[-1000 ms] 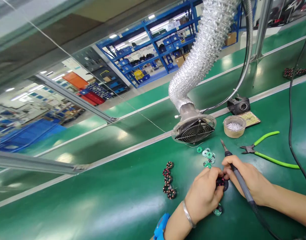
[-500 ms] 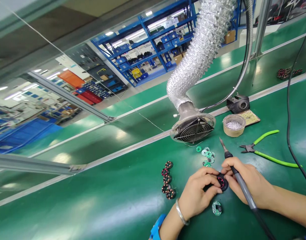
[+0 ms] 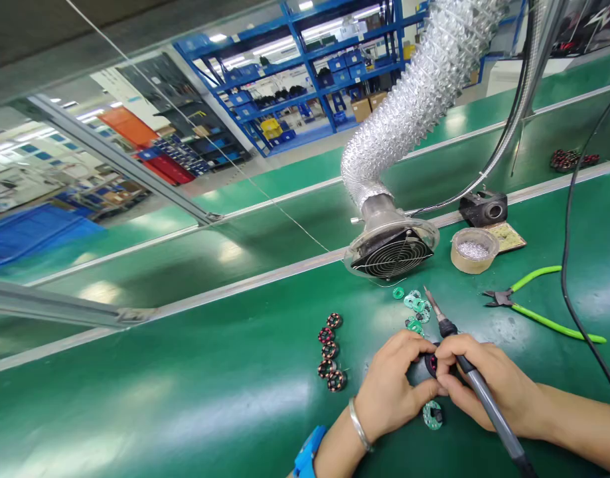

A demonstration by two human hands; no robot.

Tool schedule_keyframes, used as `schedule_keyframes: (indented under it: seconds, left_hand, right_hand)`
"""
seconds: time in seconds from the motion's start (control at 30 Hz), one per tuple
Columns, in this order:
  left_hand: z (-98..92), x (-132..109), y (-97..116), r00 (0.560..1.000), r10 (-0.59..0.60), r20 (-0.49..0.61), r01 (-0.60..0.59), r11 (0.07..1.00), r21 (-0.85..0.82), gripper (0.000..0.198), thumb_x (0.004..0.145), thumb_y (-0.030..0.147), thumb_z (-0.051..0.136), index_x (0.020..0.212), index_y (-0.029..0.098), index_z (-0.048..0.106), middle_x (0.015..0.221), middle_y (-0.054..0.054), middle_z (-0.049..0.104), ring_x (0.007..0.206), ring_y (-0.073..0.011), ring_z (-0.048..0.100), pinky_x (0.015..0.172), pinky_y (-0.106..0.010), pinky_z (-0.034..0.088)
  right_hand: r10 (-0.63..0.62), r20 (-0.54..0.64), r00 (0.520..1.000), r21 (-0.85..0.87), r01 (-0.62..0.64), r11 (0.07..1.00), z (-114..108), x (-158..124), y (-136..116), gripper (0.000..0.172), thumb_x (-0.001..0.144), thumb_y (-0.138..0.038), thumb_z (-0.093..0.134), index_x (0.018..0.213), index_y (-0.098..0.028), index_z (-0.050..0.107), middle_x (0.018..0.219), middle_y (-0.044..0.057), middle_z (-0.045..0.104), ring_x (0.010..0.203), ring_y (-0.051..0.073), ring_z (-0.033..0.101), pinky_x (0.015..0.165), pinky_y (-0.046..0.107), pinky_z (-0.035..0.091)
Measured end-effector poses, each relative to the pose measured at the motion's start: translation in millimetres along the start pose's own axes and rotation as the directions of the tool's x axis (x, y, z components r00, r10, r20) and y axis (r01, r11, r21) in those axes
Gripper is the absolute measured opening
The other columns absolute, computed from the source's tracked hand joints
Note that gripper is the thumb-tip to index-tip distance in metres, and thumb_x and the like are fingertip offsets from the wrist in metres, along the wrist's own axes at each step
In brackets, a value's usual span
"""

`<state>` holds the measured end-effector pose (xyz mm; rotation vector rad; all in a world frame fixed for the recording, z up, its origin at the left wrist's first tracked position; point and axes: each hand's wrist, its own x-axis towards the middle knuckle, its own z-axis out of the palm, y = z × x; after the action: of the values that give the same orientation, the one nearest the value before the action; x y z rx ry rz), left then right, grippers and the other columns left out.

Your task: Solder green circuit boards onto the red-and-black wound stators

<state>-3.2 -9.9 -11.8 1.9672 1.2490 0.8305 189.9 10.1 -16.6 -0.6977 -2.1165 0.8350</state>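
Observation:
My left hand (image 3: 391,382) is closed on a small round black motor part (image 3: 431,364) with pink-red windings inside. Much of that part is hidden by my fingers. A soldering iron (image 3: 490,397) lies across my right hand (image 3: 514,392), its tip pointing up and away from the motor part. The right fingertips also touch the motor part's edge. Just below my hands sits a green ring-shaped circuit board (image 3: 433,415) with a black piece on it. Beyond my fingers is a small pile of similar circuit boards (image 3: 417,305).
Several copper-wound stators (image 3: 329,350) stand in a row to the left. Green-handled cutters (image 3: 538,305), a round tub of shiny bits (image 3: 474,251) and a black iron stand (image 3: 486,209) are on the right. A fume extractor hood (image 3: 394,249) hangs ahead. A black cable (image 3: 566,265) runs down the right.
The motor part has turned in my fingers, so less of its wound face shows. My right hand has shifted a little left over it with the soldering iron. The camera view has shifted slightly.

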Motion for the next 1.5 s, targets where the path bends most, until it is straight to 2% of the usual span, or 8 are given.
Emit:
schedule_keyframes:
  seconds: [0.27,0.4,0.57,0.73,0.87,1.0,1.23,1.5]
  left_hand:
    - [-2.3,9.6,-7.2,0.991,0.089,0.101,-0.087,0.996,-0.023,0.028,0.084,0.034,0.071,0.107,0.019,0.069,0.096,-0.009,0.067,0.088,-0.0216,0.062,0.079,-0.034,0.051]
    - [-8.3,9.9,-10.2,0.984,0.177,0.031,-0.175,0.983,-0.048,0.035,0.082,0.036,0.072,0.111,0.018,0.064,0.102,-0.011,0.065,0.091,-0.0207,0.062,0.079,-0.032,0.053]
    - [-10.3,13.7,-9.0,0.907,0.416,0.069,-0.421,0.902,0.091,0.008,0.092,0.023,0.060,0.095,0.020,0.066,0.095,-0.007,0.069,0.090,-0.0183,0.063,0.083,-0.031,0.051]
    - [-14.4,10.5,-1.4,0.860,0.500,0.104,-0.511,0.845,0.157,0.017,0.092,0.009,0.052,0.086,0.019,0.064,0.079,-0.003,0.070,0.076,-0.0157,0.062,0.074,-0.029,0.050]
    - [-30.7,1.4,1.4,0.886,0.461,0.043,-0.463,0.882,0.089,0.016,0.088,0.005,0.057,0.087,0.020,0.061,0.077,-0.002,0.069,0.071,-0.0139,0.061,0.071,-0.027,0.048]
    - [-41.9,-1.7,-4.6,0.957,0.289,-0.029,-0.281,0.946,0.160,0.015,0.086,0.005,0.060,0.085,0.020,0.061,0.075,-0.001,0.066,0.073,-0.0139,0.059,0.069,-0.025,0.047]
    - [-19.9,3.6,-9.8,0.994,0.081,0.071,-0.084,0.996,0.037,0.010,0.086,0.016,0.066,0.096,0.018,0.065,0.082,-0.003,0.066,0.073,-0.0142,0.062,0.068,-0.024,0.050]
    - [-12.6,7.9,0.2,0.996,-0.084,0.038,0.087,0.992,-0.095,0.006,0.083,0.020,0.066,0.079,0.017,0.070,0.074,-0.003,0.064,0.063,-0.0113,0.055,0.058,-0.020,0.046]
  right_hand:
    - [0.010,-0.045,0.999,-0.076,-0.014,0.997,-11.3,0.1,3.3,0.033,0.083,-0.009,0.047,0.113,-0.021,0.043,0.084,0.001,0.062,0.065,0.012,0.061,0.062,0.022,0.051]
    - [0.006,0.014,1.000,-0.153,-0.004,0.988,-13.1,0.3,5.4,0.043,0.077,-0.011,0.049,0.118,-0.021,0.043,0.097,0.005,0.064,0.079,0.017,0.065,0.072,0.029,0.054]
    - [-0.019,0.073,0.997,-0.137,0.029,0.990,-10.8,3.1,9.5,0.041,0.077,-0.011,0.049,0.117,-0.020,0.043,0.097,0.006,0.064,0.079,0.018,0.065,0.069,0.029,0.053]
    - [-0.012,0.141,0.990,-0.078,0.023,0.997,-10.2,2.7,14.8,0.040,0.079,-0.009,0.049,0.117,-0.020,0.042,0.093,0.004,0.063,0.074,0.016,0.061,0.065,0.027,0.050]
    - [0.027,0.181,0.983,0.006,-0.029,1.000,-11.7,1.9,17.1,0.041,0.080,-0.008,0.051,0.116,-0.022,0.041,0.093,0.002,0.062,0.073,0.014,0.060,0.065,0.025,0.047]
    - [0.015,0.202,0.979,0.040,-0.023,0.999,-13.8,4.3,17.5,0.042,0.079,-0.006,0.050,0.116,-0.023,0.042,0.097,0.002,0.063,0.077,0.014,0.061,0.068,0.025,0.047]
    - [-0.012,0.219,0.976,0.060,-0.001,0.998,-17.1,9.3,14.7,0.027,0.089,-0.015,0.046,0.115,-0.023,0.042,0.096,0.003,0.064,0.078,0.016,0.063,0.067,0.025,0.048]
    - [0.040,0.227,0.973,-0.017,-0.038,0.999,-13.4,6.5,16.3,0.041,0.076,-0.010,0.051,0.115,-0.022,0.042,0.094,0.003,0.062,0.074,0.017,0.060,0.065,0.028,0.047]
